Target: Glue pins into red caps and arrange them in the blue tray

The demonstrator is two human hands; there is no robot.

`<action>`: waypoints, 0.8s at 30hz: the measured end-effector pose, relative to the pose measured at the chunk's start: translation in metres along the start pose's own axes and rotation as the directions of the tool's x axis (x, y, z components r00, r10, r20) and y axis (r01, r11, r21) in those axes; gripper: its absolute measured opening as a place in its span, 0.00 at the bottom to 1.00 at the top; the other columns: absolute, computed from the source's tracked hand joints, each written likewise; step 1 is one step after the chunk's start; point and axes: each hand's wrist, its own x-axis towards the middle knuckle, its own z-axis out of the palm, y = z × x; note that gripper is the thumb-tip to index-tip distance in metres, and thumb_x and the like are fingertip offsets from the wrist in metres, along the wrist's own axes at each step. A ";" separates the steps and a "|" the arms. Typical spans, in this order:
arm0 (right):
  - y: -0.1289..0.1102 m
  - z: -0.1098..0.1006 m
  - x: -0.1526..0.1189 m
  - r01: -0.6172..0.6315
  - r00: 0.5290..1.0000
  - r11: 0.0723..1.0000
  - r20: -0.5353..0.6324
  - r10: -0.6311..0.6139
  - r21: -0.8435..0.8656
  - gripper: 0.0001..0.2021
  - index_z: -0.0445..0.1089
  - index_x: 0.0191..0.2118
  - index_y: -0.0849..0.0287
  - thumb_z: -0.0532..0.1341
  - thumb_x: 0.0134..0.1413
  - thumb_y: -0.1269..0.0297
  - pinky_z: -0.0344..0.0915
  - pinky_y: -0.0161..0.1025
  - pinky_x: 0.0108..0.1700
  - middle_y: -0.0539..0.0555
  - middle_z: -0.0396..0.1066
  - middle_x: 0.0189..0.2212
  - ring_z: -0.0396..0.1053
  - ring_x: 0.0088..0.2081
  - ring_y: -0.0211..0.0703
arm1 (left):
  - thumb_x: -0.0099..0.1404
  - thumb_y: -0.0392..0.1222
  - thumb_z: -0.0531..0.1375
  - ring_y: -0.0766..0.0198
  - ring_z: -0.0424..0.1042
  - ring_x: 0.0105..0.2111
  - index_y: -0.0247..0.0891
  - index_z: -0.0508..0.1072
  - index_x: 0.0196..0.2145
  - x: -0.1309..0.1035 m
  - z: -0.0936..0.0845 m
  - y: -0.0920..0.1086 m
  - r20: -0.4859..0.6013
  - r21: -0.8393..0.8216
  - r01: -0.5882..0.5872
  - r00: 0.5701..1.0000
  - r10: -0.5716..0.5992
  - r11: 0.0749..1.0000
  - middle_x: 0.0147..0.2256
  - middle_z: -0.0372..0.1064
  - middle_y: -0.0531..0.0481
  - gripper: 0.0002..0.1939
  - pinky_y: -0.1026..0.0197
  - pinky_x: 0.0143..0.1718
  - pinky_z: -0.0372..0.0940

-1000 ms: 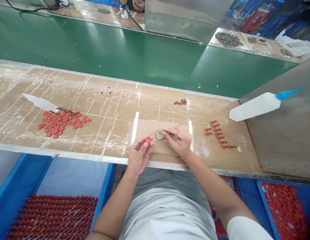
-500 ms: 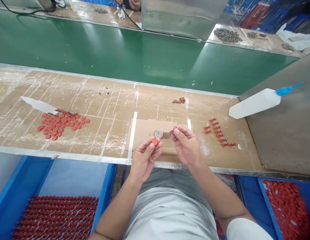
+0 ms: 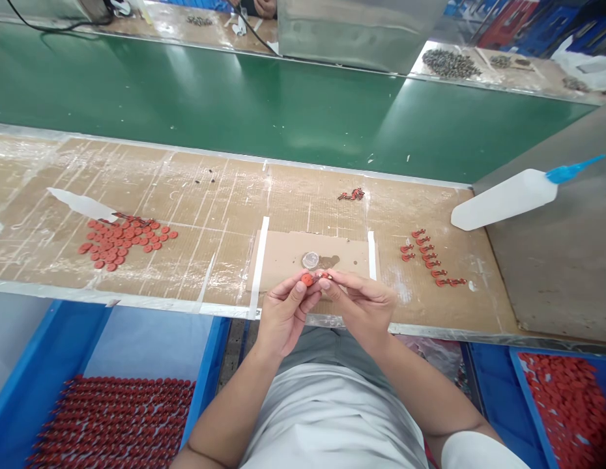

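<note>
Between the fingertips of my left hand (image 3: 285, 312) is a small round red disc (image 3: 307, 279). My right hand (image 3: 364, 303) pinches a small red and dark piece (image 3: 325, 276) right beside the disc; whether the two parts touch is too small to tell. Both hands are over the front edge of a cardboard mat (image 3: 283, 251) taped to the bench. Just beyond my fingertips, a small round clear dish (image 3: 310, 260) sits on the mat, with a wet-looking brown patch (image 3: 330, 261) to its right.
Red discs (image 3: 112, 244) are heaped at left beside a white strip (image 3: 81, 204). Assembled red pieces (image 3: 432, 264) lie at right, near a white bottle (image 3: 505, 198) with a blue tip. A small cluster (image 3: 352, 194) lies behind the mat. Blue bins (image 3: 208, 365) stand below the bench edge.
My right hand has moved left and now meets my left hand, bringing its small piece beside the red disc. My left hand has shifted slightly right. The view has shifted a little.
</note>
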 end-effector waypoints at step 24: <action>0.008 0.001 0.004 0.146 0.984 0.985 0.119 -0.135 -0.096 0.14 0.77 0.39 0.47 0.67 0.47 0.73 0.76 0.45 0.43 0.51 0.78 0.35 0.76 0.38 0.45 | 0.52 0.39 0.68 0.64 0.77 0.36 0.39 0.79 0.35 0.001 -0.003 0.000 -0.068 0.013 -0.044 0.997 0.045 0.999 0.37 0.78 0.48 0.11 0.66 0.40 0.72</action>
